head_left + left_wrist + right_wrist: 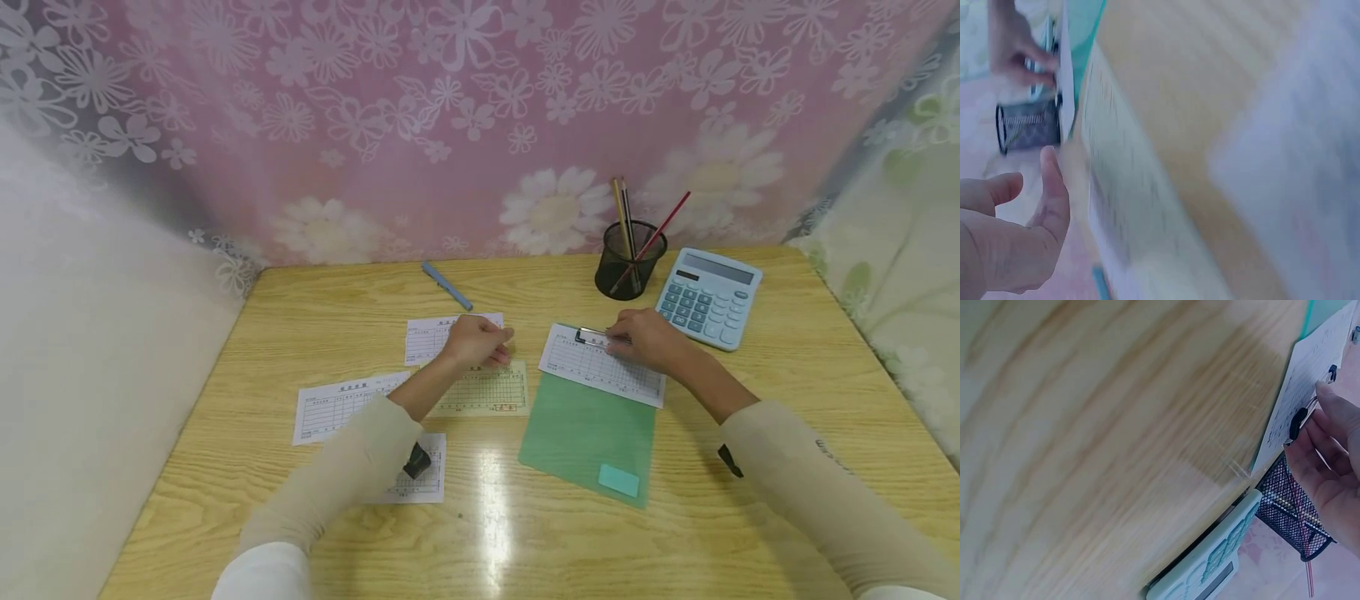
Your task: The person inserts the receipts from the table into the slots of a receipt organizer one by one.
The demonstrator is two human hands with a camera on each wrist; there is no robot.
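A green clipboard (pixel 588 433) lies on the table with a printed white form (pixel 600 367) across its top. My right hand (pixel 647 337) is at the metal clip (pixel 592 336); in the right wrist view its thumb and fingers pinch the clip (pixel 1300 422) over the form. Above a yellow form (pixel 487 392) and a white form (pixel 427 342) hovers my left hand (pixel 476 340). Its thumb and index finger stand apart in the left wrist view, with nothing between them. Two more white forms, one at the left (pixel 322 417) and one nearer (pixel 427 487), lie partly under my left forearm.
Behind the forms lies a blue pen (pixel 447 286). A black mesh pen holder (pixel 618 275) with several pencils stands at the back, beside a light blue calculator (pixel 708 296). Flowered fabric (pixel 420 167) hangs along the table's back edge.
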